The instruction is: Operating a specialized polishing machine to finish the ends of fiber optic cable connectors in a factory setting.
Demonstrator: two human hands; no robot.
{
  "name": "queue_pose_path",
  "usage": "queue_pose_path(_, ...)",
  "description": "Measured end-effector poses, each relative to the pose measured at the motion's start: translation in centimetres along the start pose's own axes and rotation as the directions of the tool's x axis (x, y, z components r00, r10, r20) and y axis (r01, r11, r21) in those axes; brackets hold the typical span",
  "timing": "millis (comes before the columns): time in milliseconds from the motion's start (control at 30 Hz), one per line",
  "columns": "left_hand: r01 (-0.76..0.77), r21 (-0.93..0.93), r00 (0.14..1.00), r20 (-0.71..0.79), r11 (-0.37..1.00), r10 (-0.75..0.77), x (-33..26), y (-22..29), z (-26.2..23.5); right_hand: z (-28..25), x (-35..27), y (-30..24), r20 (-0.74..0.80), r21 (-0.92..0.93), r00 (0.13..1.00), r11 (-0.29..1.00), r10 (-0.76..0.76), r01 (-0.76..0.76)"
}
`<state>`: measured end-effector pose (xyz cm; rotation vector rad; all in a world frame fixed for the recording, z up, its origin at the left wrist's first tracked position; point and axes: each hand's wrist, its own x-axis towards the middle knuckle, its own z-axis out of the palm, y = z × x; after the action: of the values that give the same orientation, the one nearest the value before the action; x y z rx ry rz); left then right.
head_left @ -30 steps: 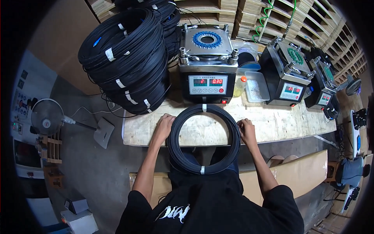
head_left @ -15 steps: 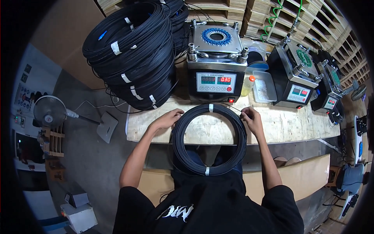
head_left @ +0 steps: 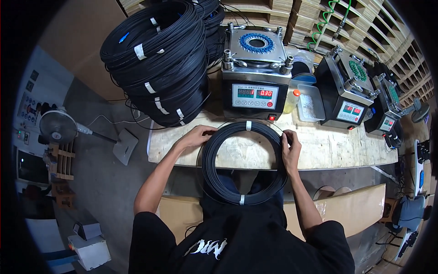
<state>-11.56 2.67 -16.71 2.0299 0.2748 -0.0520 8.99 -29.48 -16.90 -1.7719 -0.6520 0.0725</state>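
Note:
A coil of thin black cable point(head_left: 211, 160) lies partly on the table's front edge and partly over my lap. White tape bands point(head_left: 248, 125) bind it at the far and near sides. My left hand point(head_left: 199, 137) is at its upper left, fingertips closed around the outer strands. At the upper right, my right hand point(head_left: 291, 148) has thumb and fingers pinched on a cable strand that stands off from the coil. Another loose strand bows out along the coil's left side. My fingers partly hide the strands at both grips.
Tall stacked black cable coils point(head_left: 159, 77) stand at the back left. Behind my coil is a machine point(head_left: 255, 96) with a lit display and blue-ringed top plate. Rightward are a bottle point(head_left: 292, 102), a clear tub point(head_left: 311, 101) and further machines point(head_left: 349, 91). A fan point(head_left: 58, 128) stands left.
My right hand has moved slightly down along the coil's right side and turned more upright. The loose strand at the left now bows further out. A display readout on the middle machine has changed.

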Motion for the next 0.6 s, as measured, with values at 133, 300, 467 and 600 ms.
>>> queue_pose_path(133,0.198,-0.055,0.978,0.074,0.979,-0.194,0.0,0.6,-0.1,-0.1,0.2,0.2,0.006,0.021,1.000,1.000,0.018,-0.018)
queue_pose_path(300,0.122,0.012,0.992,0.041,0.992,-0.122,-0.7,0.7,-0.5,0.0,0.2,-0.1,-0.012,0.030,1.000,1.000,0.006,-0.006)
queue_pose_path(467,0.291,-0.389,0.957,0.120,0.874,-0.265,-1.3,1.5,-1.2,-0.4,-0.2,-0.2,-0.059,0.038,0.998,0.999,0.002,0.000)
queue_pose_path(600,0.278,-0.491,0.958,0.079,0.825,-0.275,-1.2,1.0,-0.8,-0.4,-0.6,-0.6,-0.058,0.050,0.998,0.999,-0.013,0.016)
